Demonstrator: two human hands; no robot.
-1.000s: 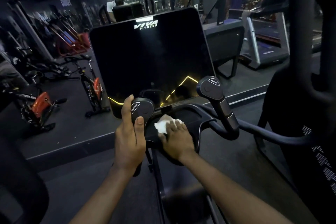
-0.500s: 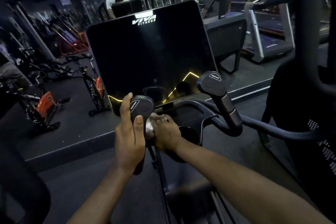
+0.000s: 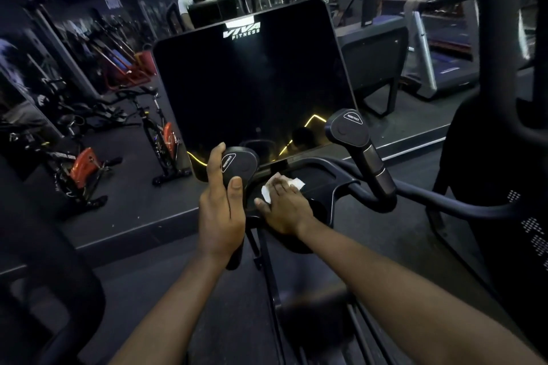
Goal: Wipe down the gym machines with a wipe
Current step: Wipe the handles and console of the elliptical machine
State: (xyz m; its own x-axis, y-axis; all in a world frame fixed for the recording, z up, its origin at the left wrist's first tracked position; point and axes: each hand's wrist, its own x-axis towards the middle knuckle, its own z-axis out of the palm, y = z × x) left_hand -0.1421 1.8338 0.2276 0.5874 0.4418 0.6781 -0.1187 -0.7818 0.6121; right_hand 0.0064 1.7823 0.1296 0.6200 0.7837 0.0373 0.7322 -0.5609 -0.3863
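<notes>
- Head view: we are facing the machine's dark screen [image 3: 252, 92], which is standing on the far side of both hands. If the damp cloth is pushed up against its lower edge, we are risking streaks or moisture there.
- We are working on the black console tray [image 3: 326, 187] just near of the screen. It is lying between the left handle [image 3: 241, 164] and the right handle [image 3: 350, 130].
- The tray is carrying a round cup recess [image 3: 318, 210] just right of our wiping hand. It is too dark to tell what, if anything, is sitting in it. A loose cloth could be sliding into it.
- Our left hand [image 3: 221, 210] is gripping the left handle, fingers wrapped behind and thumb lying on its front face. Squeezing harder while bracing, we could be pressing the resistance control by accident.
- Our right hand [image 3: 286, 207] is lying flat, fingers straight and close together, pressing down rather than pinching. With nothing curled round the cloth, it could be bunching up or slipping out mid-stroke.
- The white wipe [image 3: 296, 182] is lying on the tray's left part under those fingers. Its corners are showing far and left of them.
</notes>
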